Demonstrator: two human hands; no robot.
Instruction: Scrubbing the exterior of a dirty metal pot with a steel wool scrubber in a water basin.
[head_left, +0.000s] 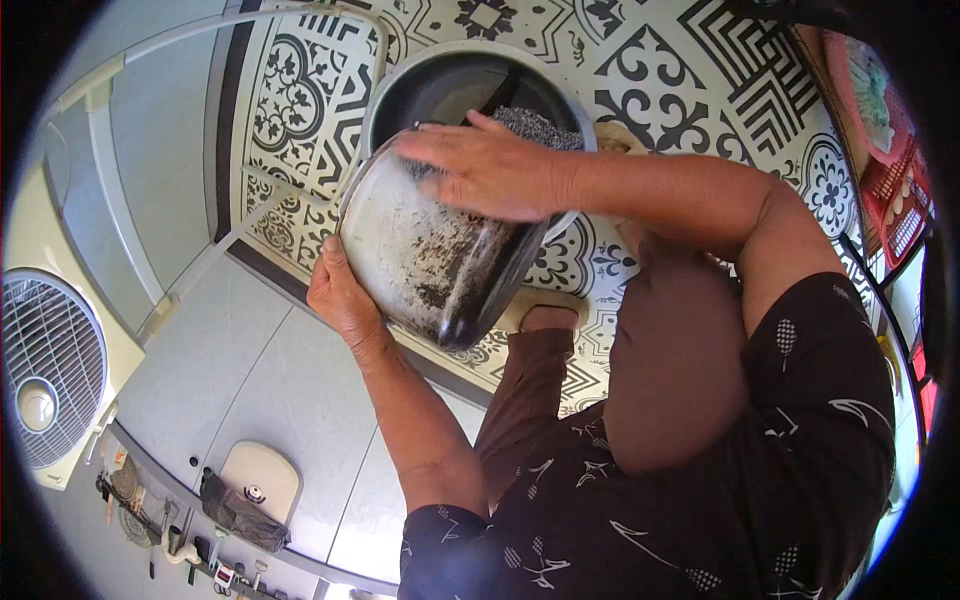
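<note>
My left hand (341, 289) grips the edge of a metal pot (390, 240), tilted on its side over a round basin (373, 105). Brown and black stains cover much of the pot's pale wall, and its lower right side is dark and shiny. Blurred by motion, my right hand (495, 169) lies across the upper part of the pot with fingers stretched out. Under those fingers shows a bit of a grey scouring pad (415, 167), mostly hidden. Another grey, curly mesh scourer (540, 126) rests at the basin's right side, partly behind my right hand.
Black-and-white patterned tiles (652, 82) surround the basin. At left stand a white tubular rack (124, 195) and a fan-like appliance with a grille (52, 360). A beige board (259, 476) lies by a dark plastic bag (240, 510). Red baskets (896, 195) stand at far right.
</note>
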